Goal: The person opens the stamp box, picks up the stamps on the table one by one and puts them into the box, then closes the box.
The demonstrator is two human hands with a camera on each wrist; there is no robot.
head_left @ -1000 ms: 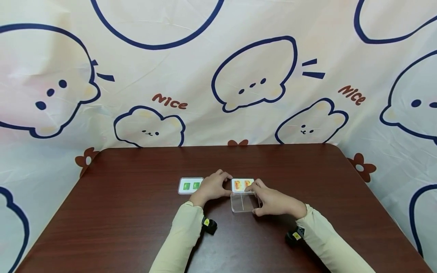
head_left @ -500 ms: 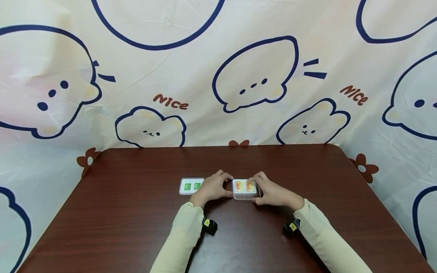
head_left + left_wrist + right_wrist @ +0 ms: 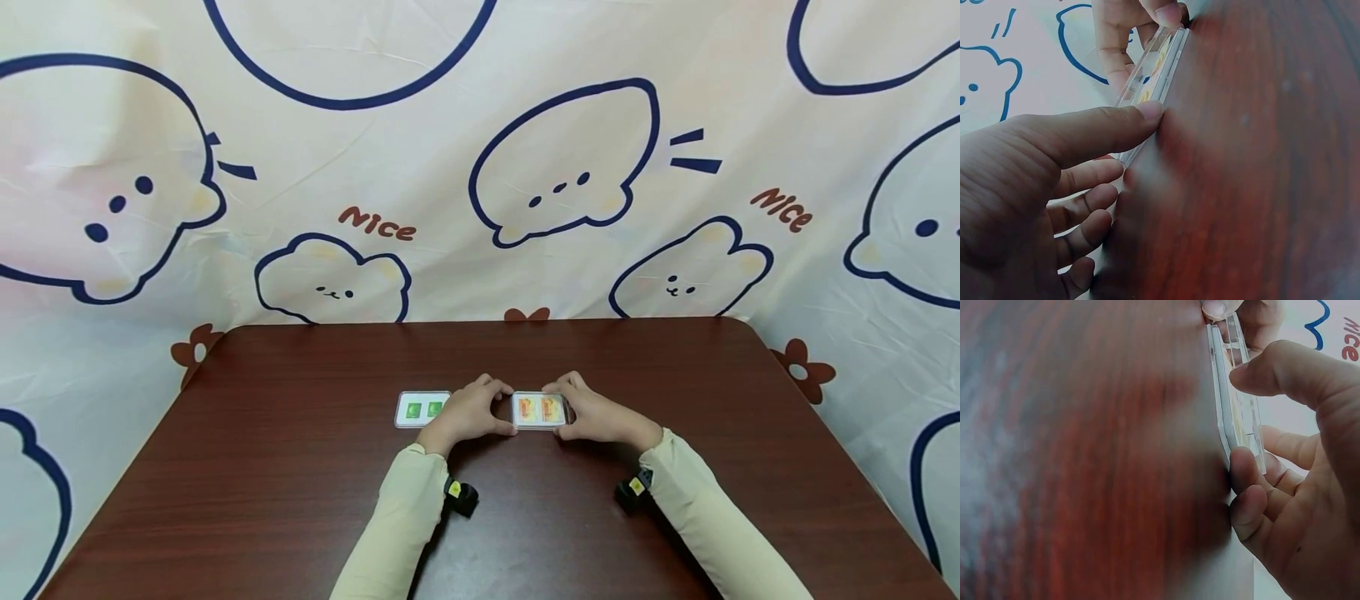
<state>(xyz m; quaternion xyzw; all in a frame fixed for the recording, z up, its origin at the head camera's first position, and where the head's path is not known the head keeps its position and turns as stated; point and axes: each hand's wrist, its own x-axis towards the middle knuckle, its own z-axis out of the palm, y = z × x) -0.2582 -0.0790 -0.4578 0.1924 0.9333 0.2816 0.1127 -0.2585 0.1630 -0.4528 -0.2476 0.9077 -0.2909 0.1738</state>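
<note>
A small flat clear plastic case (image 3: pixel 538 411) with two orange pictures on a white face lies on the table between both hands. My left hand (image 3: pixel 468 410) grips its left end, thumb at the near corner and index finger at the far one. At the right end, my right hand (image 3: pixel 596 415) holds the case's clear lid (image 3: pixel 1254 428), thumb near and fingers far. From the right wrist the lid shows at a slight angle over the white layer. Left of my left hand lies a similar case (image 3: pixel 414 410) with two green pictures, its right end partly hidden by that hand.
The brown wooden table (image 3: pixel 262 500) runs back to a pale cloth backdrop (image 3: pixel 435 167) with blue cartoon outlines. A black wrist camera (image 3: pixel 461 497) sits on the left wrist, another black camera (image 3: pixel 632 492) on the right.
The clear lid, lying on the near side of the orange-picture case a second ago, now covers it. My right hand has moved away from the person with it; the left hand has stayed put.
</note>
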